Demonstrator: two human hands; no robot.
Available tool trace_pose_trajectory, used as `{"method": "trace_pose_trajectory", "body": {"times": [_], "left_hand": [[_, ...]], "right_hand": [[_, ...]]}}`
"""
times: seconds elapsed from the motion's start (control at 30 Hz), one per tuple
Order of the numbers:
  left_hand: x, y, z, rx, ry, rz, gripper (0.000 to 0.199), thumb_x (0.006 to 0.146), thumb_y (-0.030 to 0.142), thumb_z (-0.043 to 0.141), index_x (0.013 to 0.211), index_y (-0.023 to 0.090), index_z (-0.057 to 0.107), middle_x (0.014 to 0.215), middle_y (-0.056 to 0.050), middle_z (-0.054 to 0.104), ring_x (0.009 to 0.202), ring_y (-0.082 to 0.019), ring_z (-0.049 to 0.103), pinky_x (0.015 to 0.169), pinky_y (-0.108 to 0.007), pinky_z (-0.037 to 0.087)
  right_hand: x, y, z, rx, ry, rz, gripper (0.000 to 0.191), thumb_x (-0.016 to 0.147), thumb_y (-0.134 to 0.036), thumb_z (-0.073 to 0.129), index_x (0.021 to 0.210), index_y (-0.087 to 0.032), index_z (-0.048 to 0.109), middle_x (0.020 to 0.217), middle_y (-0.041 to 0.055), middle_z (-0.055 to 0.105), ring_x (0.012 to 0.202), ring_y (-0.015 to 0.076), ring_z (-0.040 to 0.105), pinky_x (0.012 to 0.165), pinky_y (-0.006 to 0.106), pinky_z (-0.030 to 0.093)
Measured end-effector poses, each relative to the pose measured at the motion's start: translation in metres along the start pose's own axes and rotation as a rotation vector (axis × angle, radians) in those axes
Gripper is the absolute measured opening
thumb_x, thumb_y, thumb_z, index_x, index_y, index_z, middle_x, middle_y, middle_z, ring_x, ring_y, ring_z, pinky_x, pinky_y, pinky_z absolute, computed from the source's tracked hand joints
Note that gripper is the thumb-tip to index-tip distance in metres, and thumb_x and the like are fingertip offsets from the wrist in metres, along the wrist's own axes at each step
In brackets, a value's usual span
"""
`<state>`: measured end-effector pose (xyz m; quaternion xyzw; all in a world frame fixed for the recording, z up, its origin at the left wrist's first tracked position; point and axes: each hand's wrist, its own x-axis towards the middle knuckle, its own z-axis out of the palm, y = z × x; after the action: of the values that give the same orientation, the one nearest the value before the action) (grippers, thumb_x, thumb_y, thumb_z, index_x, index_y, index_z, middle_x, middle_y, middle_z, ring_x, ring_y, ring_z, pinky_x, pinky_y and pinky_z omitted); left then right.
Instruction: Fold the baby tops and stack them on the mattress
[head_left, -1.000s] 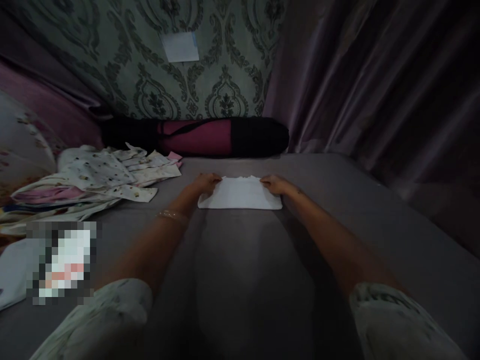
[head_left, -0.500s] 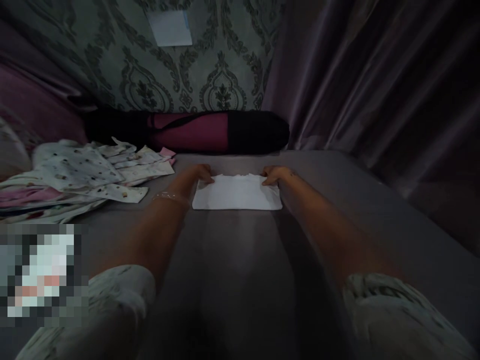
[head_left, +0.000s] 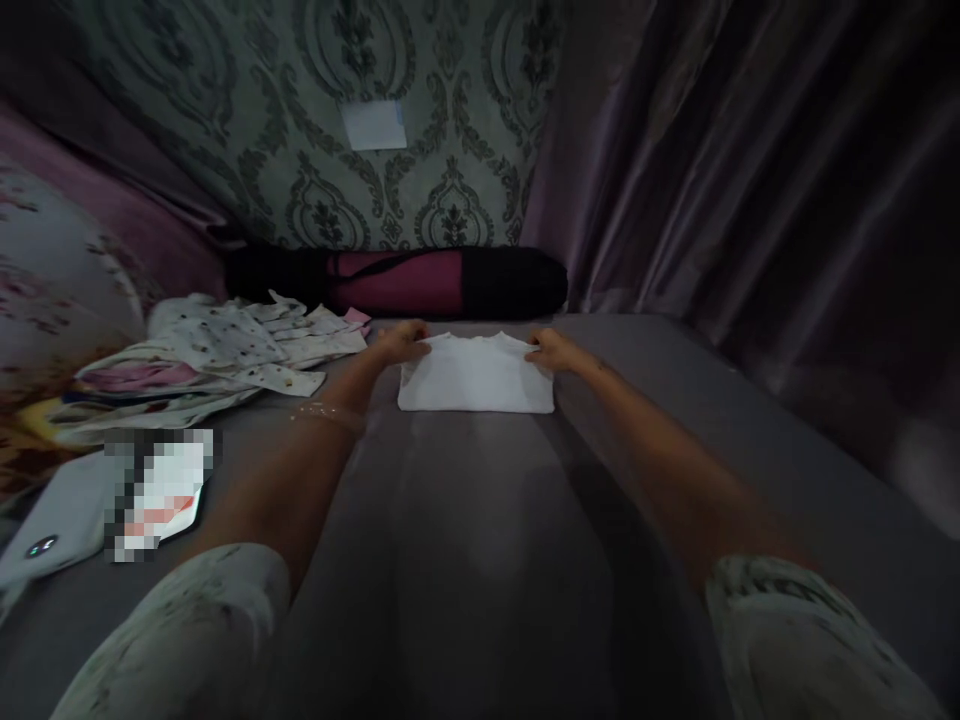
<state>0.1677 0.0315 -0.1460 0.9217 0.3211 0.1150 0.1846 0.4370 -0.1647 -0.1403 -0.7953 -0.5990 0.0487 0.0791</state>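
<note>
A white folded cloth (head_left: 477, 378) lies flat on the grey sheet (head_left: 480, 500) in front of me, its far edge rising in two small points. At its far left corner my left hand (head_left: 403, 343) pinches the fabric between thumb and fingers. My right hand (head_left: 547, 350) has closed on the far right corner in the same way. Both forearms reach forward, one on each side of the cloth.
Patterned clothes (head_left: 217, 345) are heaped at the left. Nearer me lie a pale phone-like device (head_left: 64, 515) and a blurred bright item (head_left: 169, 490). Along the wall rests a black and pink roll (head_left: 405, 282). Purple curtains (head_left: 622, 150) hang at the right.
The view has tilted up and shifted left, showing more wall and the pale device. Both hands are still at the far corners, where the cloth's far edge now shows two raised points.
</note>
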Motion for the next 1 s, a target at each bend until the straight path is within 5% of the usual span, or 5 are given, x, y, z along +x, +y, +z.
{"method": "trace_pose_trajectory", "body": {"times": [0.17, 0.3, 0.63, 0.8, 1.0], "left_hand": [[-0.032, 0.027, -0.041, -0.162, 0.017, 0.032, 0.033, 0.077, 0.031, 0.061, 0.106, 0.015, 0.068, 0.096, -0.006, 0.071, 0.088, -0.019, 0.063, 0.078, -0.029, 0.048], [-0.066, 0.039, -0.051, -0.169, 0.075, 0.082, 0.034, 0.081, 0.033, 0.058, 0.107, 0.014, 0.069, 0.098, -0.006, 0.072, 0.09, -0.021, 0.064, 0.082, -0.031, 0.048], [-0.176, 0.032, 0.023, 0.164, 0.079, 0.255, 0.033, 0.087, 0.021, 0.047, 0.112, 0.025, 0.067, 0.114, -0.005, 0.072, 0.11, -0.021, 0.062, 0.113, -0.046, 0.022], [-0.205, 0.029, 0.048, 0.172, 0.017, 0.255, 0.037, 0.084, 0.015, 0.042, 0.109, 0.024, 0.068, 0.117, -0.007, 0.07, 0.114, -0.022, 0.061, 0.111, -0.048, 0.022], [-0.216, 0.031, 0.051, 0.174, -0.022, 0.202, 0.045, 0.075, 0.014, 0.047, 0.113, 0.025, 0.068, 0.128, -0.005, 0.066, 0.121, -0.024, 0.057, 0.113, -0.047, 0.023]], "right_hand": [[-0.026, -0.004, -0.039, 0.084, 0.105, -0.106, 0.034, 0.084, -0.026, 0.064, 0.116, -0.015, 0.064, 0.108, 0.008, 0.069, 0.095, 0.0219, 0.062, 0.081, 0.029, 0.046], [-0.058, -0.011, -0.044, 0.109, 0.206, -0.185, 0.034, 0.088, -0.02, 0.056, 0.121, -0.015, 0.062, 0.114, 0.0096, 0.068, 0.102, 0.023, 0.06, 0.09, 0.032, 0.044], [-0.174, -0.032, 0.03, -0.128, 0.205, -0.377, 0.041, 0.094, -0.012, 0.037, 0.124, -0.025, 0.062, 0.119, 0.0092, 0.063, 0.111, 0.0226, 0.054, 0.095, 0.035, 0.038], [-0.194, -0.034, 0.053, -0.168, 0.119, -0.41, 0.047, 0.091, -0.006, 0.034, 0.125, -0.024, 0.061, 0.121, 0.0089, 0.061, 0.108, 0.0228, 0.054, 0.092, 0.035, 0.04], [-0.201, -0.03, 0.054, -0.137, 0.031, -0.397, 0.06, 0.082, 0.001, 0.037, 0.133, -0.022, 0.056, 0.129, 0.0094, 0.057, 0.116, 0.0225, 0.052, 0.095, 0.035, 0.04]]}}
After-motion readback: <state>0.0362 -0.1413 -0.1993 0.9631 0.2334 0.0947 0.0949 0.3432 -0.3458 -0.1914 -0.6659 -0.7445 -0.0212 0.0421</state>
